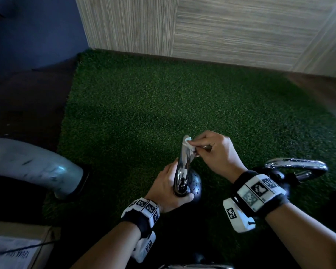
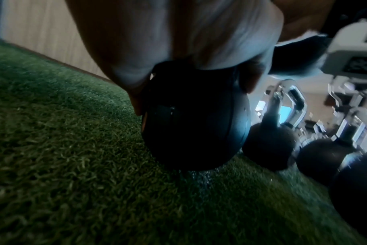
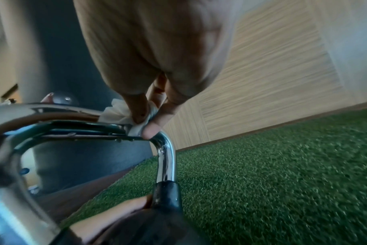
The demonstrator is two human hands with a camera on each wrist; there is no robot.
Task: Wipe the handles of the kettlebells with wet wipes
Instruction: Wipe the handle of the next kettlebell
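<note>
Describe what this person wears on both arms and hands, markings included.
Both forearms are bare, with no sleeves or gloves in view. The left hand and the right hand each have a black wrist strap carrying white blocks printed with black square fiducial markers. A further white marked block hangs under each wrist.

Green turf (image 1: 163, 105), chrome handle (image 1: 182, 167), black kettlebell (image 2: 195, 126), white wipe (image 3: 119, 114), wood-grain wall (image 1: 221, 26)
</note>
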